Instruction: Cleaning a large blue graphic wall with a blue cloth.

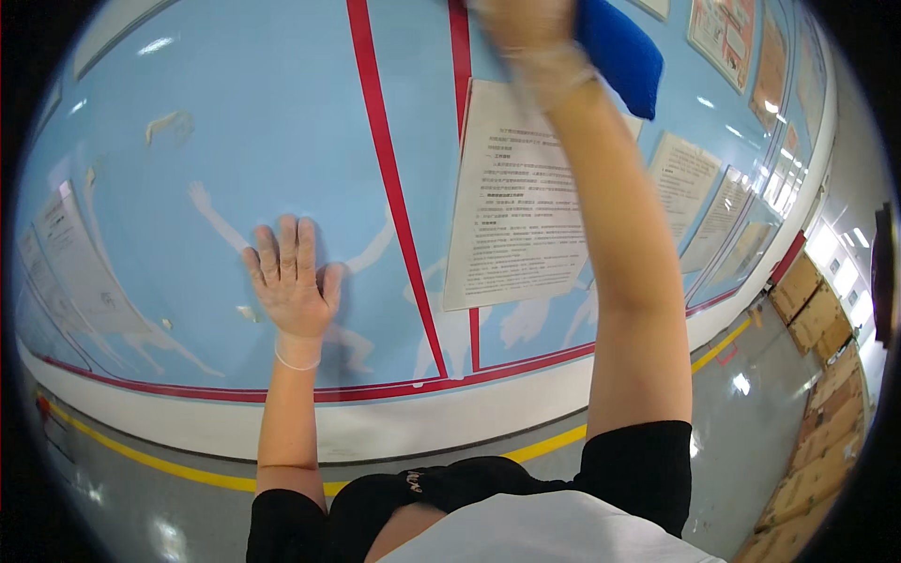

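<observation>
My left hand [297,281], in a thin translucent glove, lies flat with fingers stretched out on a light blue wall panel [225,169] printed with white human figures. It holds nothing. High up at the top edge, my right hand [531,33], also gloved and smeared by motion, is at a blue cloth [621,56] that spreads out to its right against the wall. The right fingers are partly cut off by the frame. Just below that hand, a white printed sheet [511,216] is fixed to the panel, partly covered by my right forearm.
Red stripes [389,159] cross the panel. More posted sheets [683,183] and framed notices [721,38] line the right side; other sheets [89,253] are on the left. Below run a grey floor with a yellow line [150,462] and stacked cardboard boxes [817,305] at right.
</observation>
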